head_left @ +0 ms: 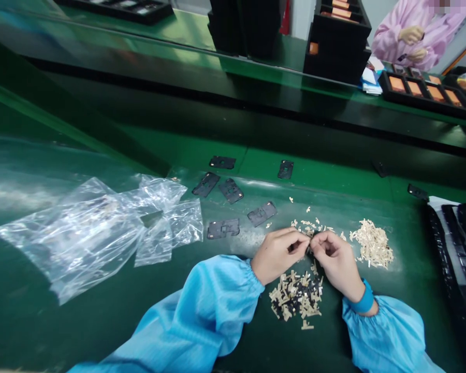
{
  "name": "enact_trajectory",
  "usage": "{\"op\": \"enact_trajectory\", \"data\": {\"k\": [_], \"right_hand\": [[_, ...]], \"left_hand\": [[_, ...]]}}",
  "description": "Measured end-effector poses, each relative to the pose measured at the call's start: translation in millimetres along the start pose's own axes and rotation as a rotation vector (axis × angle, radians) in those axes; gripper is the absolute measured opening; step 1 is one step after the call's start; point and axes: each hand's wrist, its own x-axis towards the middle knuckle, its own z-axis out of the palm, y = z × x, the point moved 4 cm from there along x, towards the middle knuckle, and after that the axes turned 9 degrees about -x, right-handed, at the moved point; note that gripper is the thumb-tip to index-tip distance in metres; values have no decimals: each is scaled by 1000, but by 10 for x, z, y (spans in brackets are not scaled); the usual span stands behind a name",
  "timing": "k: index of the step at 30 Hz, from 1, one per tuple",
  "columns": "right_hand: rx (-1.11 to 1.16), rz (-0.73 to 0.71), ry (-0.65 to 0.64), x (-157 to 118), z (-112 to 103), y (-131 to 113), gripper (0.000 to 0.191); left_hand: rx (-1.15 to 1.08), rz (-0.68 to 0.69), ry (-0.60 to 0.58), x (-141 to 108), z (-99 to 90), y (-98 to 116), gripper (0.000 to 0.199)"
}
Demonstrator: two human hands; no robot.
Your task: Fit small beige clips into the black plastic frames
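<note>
A small dark part sits between the meeting fingertips of two bare hands at a green worktable, just above a loose pile of mixed beige and dark pieces and to the left of a heap of small beige pieces. Little of the part shows: it looks tiny and blackish, its outline mostly hidden by the fingers, and its exact shape cannot be made out. The left hand closes thumb and index finger in a pinch on the part's left side, while the right hand, a blue band at its wrist, pinches from the other side, the tips of both hands nearly touching. Blue sleeves cover the forearms. More beige bits lie scattered just beyond the fingertips. To the left, flat black plates with cutouts are spread over the surface near crumpled clear plastic bags, and a black-and-clear wrapped bundle stands at the right edge. On the shelf behind, a black tray carries orange-faced items, near a person in pink whose hands are raised in front of the body.
</note>
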Motion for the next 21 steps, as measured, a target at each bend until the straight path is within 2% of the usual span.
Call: {"op": "enact_trajectory", "data": {"k": [6,15,21], "right_hand": [[-22,-4,-11,1,0,12,11],[-81,-3,-44,10,-9,-33,13],[-14,32,-43,24,-38,-45,10]], "left_hand": [[6,21,-13,-7,15,-20,16],[173,162,3,-28,25,-25,20],[162,93,25,-3,-14,-55,16]]}}
